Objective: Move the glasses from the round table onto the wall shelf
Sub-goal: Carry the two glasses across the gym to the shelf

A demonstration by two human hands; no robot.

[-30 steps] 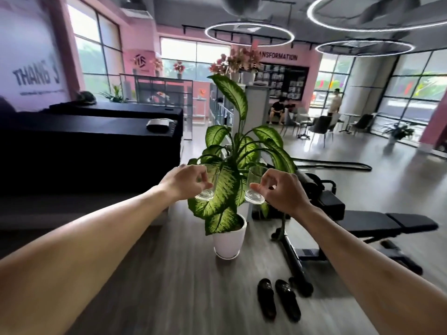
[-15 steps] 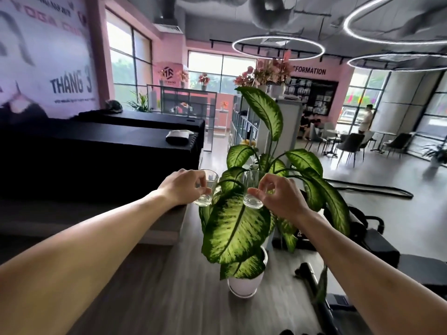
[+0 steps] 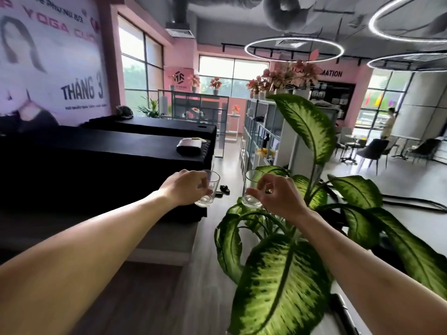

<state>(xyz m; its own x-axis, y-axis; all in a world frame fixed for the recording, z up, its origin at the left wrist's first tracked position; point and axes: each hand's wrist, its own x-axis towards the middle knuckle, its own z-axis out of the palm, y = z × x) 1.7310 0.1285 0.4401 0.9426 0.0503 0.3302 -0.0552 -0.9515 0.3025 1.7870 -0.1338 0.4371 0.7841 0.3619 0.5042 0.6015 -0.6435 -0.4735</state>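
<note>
From the head camera, my left hand grips a small clear drinking glass in the air, and my right hand pinches a second clear glass just beside it, above the big green-leaved plant.

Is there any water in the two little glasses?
Both look empty. The left glass in the left hand and the right glass in the right hand are clear all through, with no water line.
</note>
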